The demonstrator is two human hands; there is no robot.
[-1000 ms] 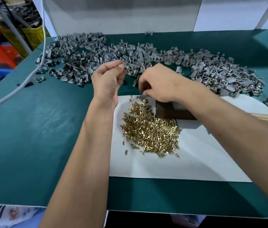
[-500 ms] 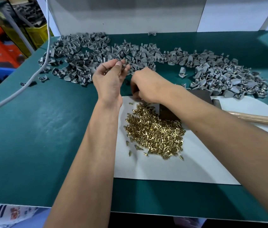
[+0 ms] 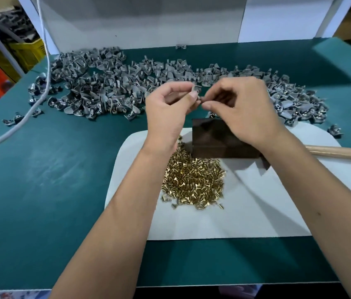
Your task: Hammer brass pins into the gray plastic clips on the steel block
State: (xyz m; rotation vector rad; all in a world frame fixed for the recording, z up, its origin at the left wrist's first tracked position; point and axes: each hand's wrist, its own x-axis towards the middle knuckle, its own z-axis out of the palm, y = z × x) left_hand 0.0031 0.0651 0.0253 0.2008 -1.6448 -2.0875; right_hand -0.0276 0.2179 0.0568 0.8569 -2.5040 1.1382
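Left hand: raised above the green surface, fingers pinching one small gray plastic clip. Right hand: just beside it at 3 o'clock, fingers narrowed at the clip; any pin held is too small to tell. Dark rectangular steel block: on the white sheet, below the hands at 6 o'clock. Loose heap of small brass pins: on the sheet, at 7 o'clock of the block, touching it. Wide scatter of gray plastic clips: across the surface at 12 o'clock. Wooden hammer handle: at 3 o'clock of the block. White cable: at 9 o'clock.
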